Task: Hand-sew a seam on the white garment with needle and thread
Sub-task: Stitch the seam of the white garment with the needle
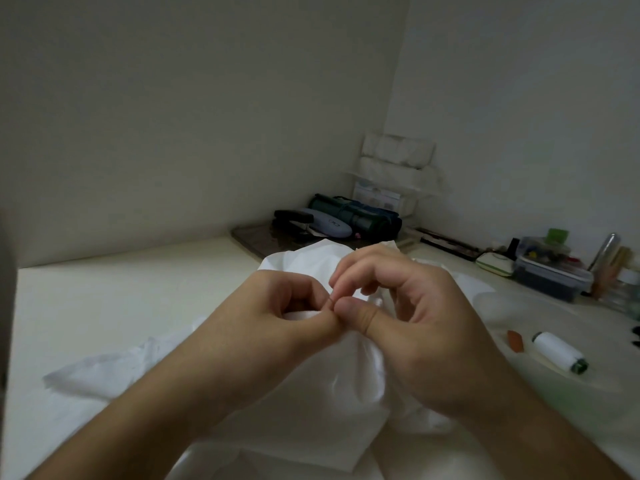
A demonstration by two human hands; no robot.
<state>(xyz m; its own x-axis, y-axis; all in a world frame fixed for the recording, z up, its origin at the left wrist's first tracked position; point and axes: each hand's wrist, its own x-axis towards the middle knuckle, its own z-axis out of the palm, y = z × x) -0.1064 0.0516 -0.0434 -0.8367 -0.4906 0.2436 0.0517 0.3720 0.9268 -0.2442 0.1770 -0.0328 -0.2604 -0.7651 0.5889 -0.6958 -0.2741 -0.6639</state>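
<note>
Both hands are working close together over the white garment [311, 393], which is lying bunched near the worktop's [104, 306] front edge. The left hand [277, 306] is pinching a fold of it, while the right hand [408, 320] is pinching a thin needle [331, 300] (barely visible). A white thread spool [559, 352] is lying toward the right edge.

Garment [311, 403] white cloth (faint sheen); table [121, 299] smooth, matt.

A pale cream tabletop [114, 306] carries a crumpled white fabric garment [304, 403]; a white thread spool [558, 351]; a clear plastic lidded box [550, 275].
</note>
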